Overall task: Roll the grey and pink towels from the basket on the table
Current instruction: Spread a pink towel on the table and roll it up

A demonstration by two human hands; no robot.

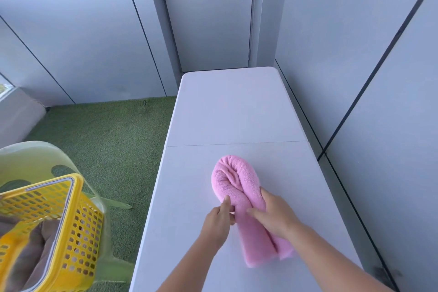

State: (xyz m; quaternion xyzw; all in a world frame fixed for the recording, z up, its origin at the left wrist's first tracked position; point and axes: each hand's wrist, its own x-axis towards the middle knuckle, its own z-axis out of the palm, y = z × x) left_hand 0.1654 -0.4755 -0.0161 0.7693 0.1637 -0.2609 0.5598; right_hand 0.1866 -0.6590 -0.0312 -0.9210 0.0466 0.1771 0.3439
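Basket: the yellow basket (47,220) stands at the far left on a pale green chair (35,156), apart from the bench.
Grey towel: the grey towel (30,251) lies crumpled inside the basket.
Bench: the white bench (237,106) is long and runs away from the person toward a door (208,19).
Left hand: the left hand (219,220) has its fingers curled together, pinching the left edge of the pink towel.
Pink towel: the pink towel (239,187) lies on the near half of the bench. Its long axis points away from the person, leaning slightly left. The far end is rounded over; the flat end is nearest the person.
Right hand: the right hand (275,216) lies on top of the towel, its fingers stretched, close together and pointing left, pressing it down.
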